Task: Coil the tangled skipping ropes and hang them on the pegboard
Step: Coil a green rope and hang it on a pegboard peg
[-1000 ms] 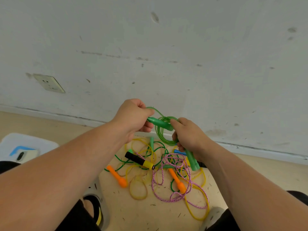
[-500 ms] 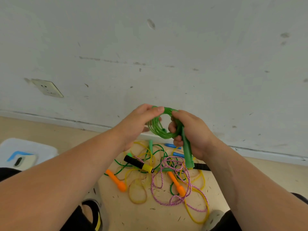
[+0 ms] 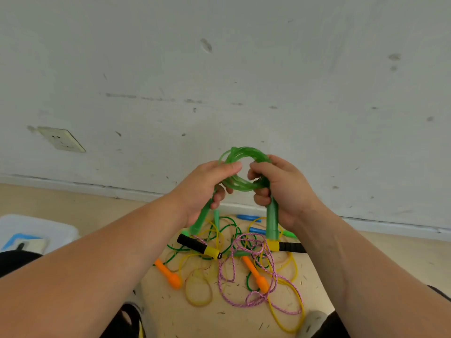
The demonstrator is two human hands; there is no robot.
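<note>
Grip: both hands, left hand (image 3: 201, 189) and right hand (image 3: 280, 189), close tightly around green rope coil (image 3: 244, 184).
Floor: tangled ropes (image 3: 241, 262) lie below.

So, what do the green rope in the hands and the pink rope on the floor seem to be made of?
The green rope: probably soft plastic tubing, translucent and glossy; light passes through the coil. The pink rope: seems braided textile cord, matte; a pink-and-white woven pattern shows.

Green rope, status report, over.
Left hand and right hand both grip the green rope, coiled, handles hanging down. Other ropes tangled on floor below. No pegboard in view.
</note>
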